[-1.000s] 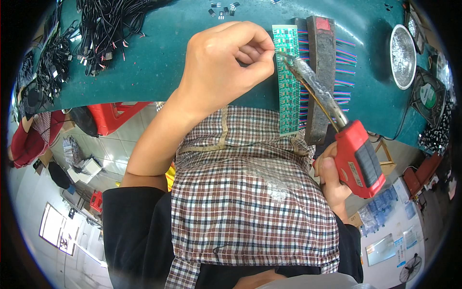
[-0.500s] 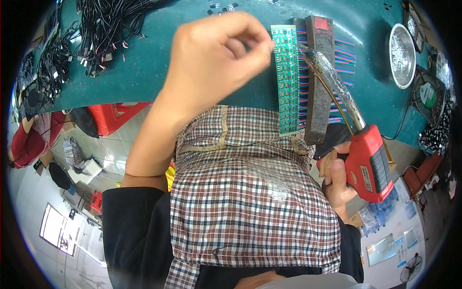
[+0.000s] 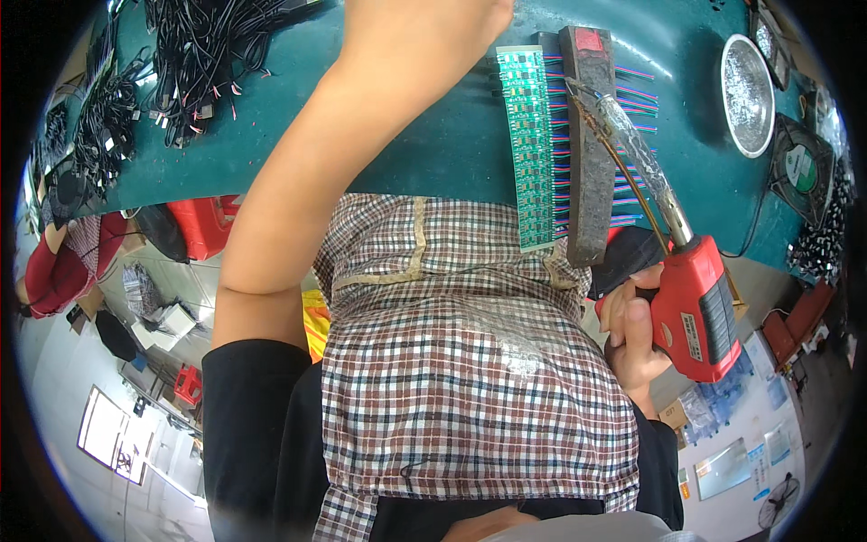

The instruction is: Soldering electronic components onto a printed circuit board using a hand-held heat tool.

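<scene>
My right hand (image 3: 634,330) is wrapped round the handle of a red soldering gun (image 3: 695,312). Its metal barrel slants up and left, and the tip lies over a dark bar (image 3: 589,154). A thin bent tube runs along the barrel. Left of the bar is a long green panel of small circuit boards (image 3: 529,149), and thin coloured wires (image 3: 637,101) pass under the bar and stick out on its right. My left hand (image 3: 420,32) reaches to the far edge of the picture, up and left of the panel; its fingers are cut off from view.
Bundles of black cables (image 3: 203,63) lie at the far left of the green table (image 3: 433,163). On the right stand a round metal bowl (image 3: 748,95) and a small black fan (image 3: 802,172). A red stool (image 3: 199,228) and another person's red sleeve (image 3: 54,271) show at the left.
My left hand has moved away from the circuit boards, up to the far edge of the picture. The right hand keeps hold of the soldering gun, nearly still.
</scene>
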`<state>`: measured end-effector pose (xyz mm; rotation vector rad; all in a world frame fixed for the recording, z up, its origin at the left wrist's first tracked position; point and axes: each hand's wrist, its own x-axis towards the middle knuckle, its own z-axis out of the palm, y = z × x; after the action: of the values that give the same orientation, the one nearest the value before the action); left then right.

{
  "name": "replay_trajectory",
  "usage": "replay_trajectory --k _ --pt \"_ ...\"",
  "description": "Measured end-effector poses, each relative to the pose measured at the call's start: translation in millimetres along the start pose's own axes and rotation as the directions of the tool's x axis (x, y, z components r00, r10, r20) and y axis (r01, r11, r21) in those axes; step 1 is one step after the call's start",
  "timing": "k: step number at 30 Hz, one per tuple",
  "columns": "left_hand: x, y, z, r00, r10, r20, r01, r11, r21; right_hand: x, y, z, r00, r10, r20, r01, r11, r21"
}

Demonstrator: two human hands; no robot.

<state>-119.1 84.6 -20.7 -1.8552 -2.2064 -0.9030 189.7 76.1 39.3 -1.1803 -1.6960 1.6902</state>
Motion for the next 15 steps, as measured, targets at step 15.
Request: replay_trajectory --k 15 --pt "-68.4 34.2 -25.6 0.882 -0.341 0.325 0.47 0.59 -0.656 -2.9 -0.9 -0.8 0.998 0.047 0.04 -0.046 0.999 -0.012"
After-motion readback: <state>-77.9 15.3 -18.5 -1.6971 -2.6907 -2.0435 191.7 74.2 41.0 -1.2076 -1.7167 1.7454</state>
